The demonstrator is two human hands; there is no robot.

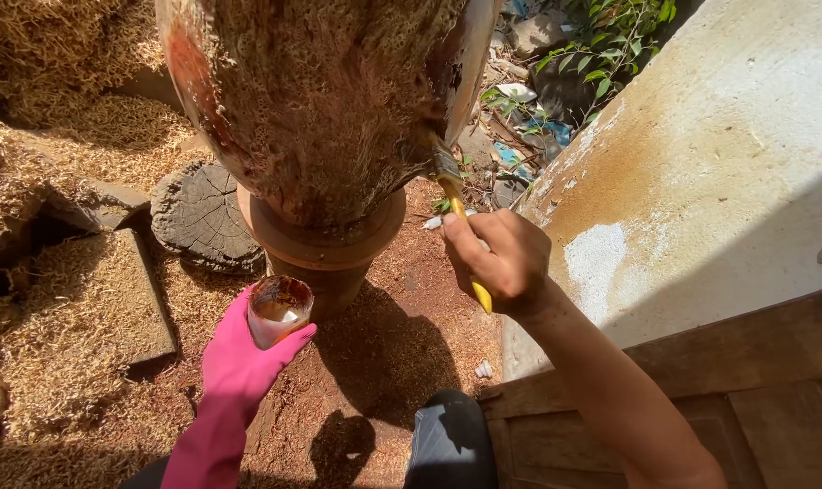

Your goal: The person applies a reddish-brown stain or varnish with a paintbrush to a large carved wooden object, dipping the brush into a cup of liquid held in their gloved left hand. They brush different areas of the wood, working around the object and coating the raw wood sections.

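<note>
My left hand, in a pink rubber glove, holds a small clear cup stained with brown liquid, low at centre left. My right hand, bare, grips the yellow handle of a paintbrush; its bristles touch the right edge of a big carved wooden piece that fills the upper middle. This rough, fibrous piece stands on a turned round wooden base. The cup is just in front of that base.
Wood shavings and reddish sawdust cover the ground. A round log slice lies left of the base. A stained concrete slab rises at right, wooden planks below it, leaves and litter behind. My dark-trousered knee shows at the bottom.
</note>
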